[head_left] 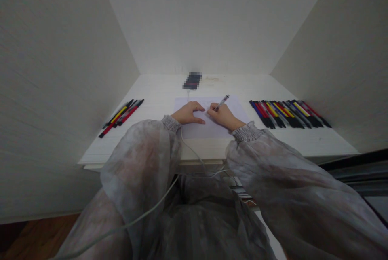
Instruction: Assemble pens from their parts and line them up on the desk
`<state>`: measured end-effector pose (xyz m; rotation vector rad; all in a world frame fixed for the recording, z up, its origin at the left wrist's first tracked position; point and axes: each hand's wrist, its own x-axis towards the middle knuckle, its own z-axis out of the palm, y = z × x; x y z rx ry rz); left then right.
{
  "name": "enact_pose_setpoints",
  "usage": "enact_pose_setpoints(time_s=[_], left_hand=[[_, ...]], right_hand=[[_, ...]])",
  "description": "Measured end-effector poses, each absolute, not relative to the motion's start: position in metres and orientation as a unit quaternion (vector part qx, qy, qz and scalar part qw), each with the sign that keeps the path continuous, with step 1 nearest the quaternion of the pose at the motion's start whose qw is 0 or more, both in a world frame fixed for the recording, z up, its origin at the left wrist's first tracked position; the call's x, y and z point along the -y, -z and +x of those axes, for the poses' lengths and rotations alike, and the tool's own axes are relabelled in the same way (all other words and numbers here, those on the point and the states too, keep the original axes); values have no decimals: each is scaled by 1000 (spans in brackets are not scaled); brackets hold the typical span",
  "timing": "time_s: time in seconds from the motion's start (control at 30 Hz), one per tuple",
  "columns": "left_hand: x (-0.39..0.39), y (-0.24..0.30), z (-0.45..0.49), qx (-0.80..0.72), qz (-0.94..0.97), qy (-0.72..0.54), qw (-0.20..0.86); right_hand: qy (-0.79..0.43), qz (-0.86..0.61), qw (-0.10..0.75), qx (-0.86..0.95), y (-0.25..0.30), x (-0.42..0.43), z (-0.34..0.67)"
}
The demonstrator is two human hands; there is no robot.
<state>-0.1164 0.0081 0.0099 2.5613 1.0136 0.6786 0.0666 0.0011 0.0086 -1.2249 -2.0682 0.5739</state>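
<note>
A pale sheet of paper [209, 130] lies flat on the white desk in front of me. My right hand [223, 116] grips a pen [222, 101] with a patterned barrel, its upper end leaning to the right. The pen's tip is hidden by my fingers, low over the paper. On the left part of the sheet rests my left hand [190, 112], thumb and fingers apart, holding nothing. Any marks on the paper are too faint to make out.
Several pens [123, 116] lie in a loose bunch at the desk's left side. A long row of pens [287, 113] lies at the right. A blurred dark object [192, 80] sits near the back wall. A white cable [145, 212] crosses my left sleeve.
</note>
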Motion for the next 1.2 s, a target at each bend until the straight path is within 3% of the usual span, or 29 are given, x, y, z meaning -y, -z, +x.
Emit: enact_pose_setpoints(time_s=[0.57,0.63,0.73,0.93,1.07,1.2], left_hand=[[-10,-8,-117,-351,898,-230,135],[-10,-9,-117,-349,899,-227,135],[-9,-10,-116,-346,900,-226,134],[-7,-12,-116,-336,901,-239,133],[-6,-12,-116,-329,904,-239,130],[-6,-13,-116,-327,904,-238,134]], right_hand=[[-197,-508,281,790,-16,3,77],[-206,-508,307,778,-17,3,79],[-212,-514,418,718,-19,0,83],[-382,-414,547,619,-28,-8,88],[-552,-311,554,540,-35,-6,90],[-648,-266,537,469,-45,-4,96]])
